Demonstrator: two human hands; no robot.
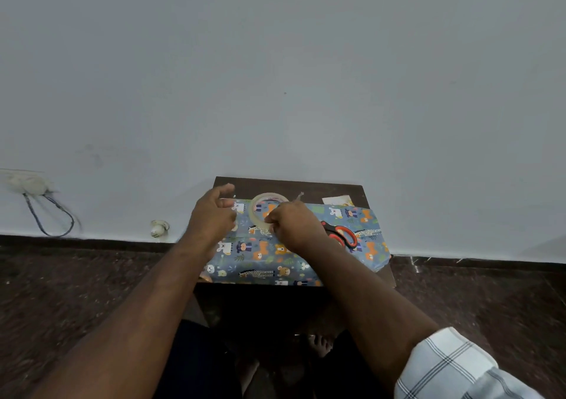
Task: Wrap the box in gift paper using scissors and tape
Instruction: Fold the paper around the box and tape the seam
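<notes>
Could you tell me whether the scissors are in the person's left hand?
No, the scissors lie on the wrapped box, beside the right hand.

Things around the small table

A small dark brown table [330, 187] stands against a big, plain, pale wall [275, 77]. At the far right corner of the table lies a small cream and yellow card or packet [336, 200]; it is too small to tell which. On the wall at the far left is 1 white socket [27, 182], and a thin blue cord [52, 214] hangs from it in a loop. Low on the wall, left of the table, is 1 small white plug thing [158, 228]. The floor [76, 282] is dark, speckled stone with a dark strip along the wall.
</notes>
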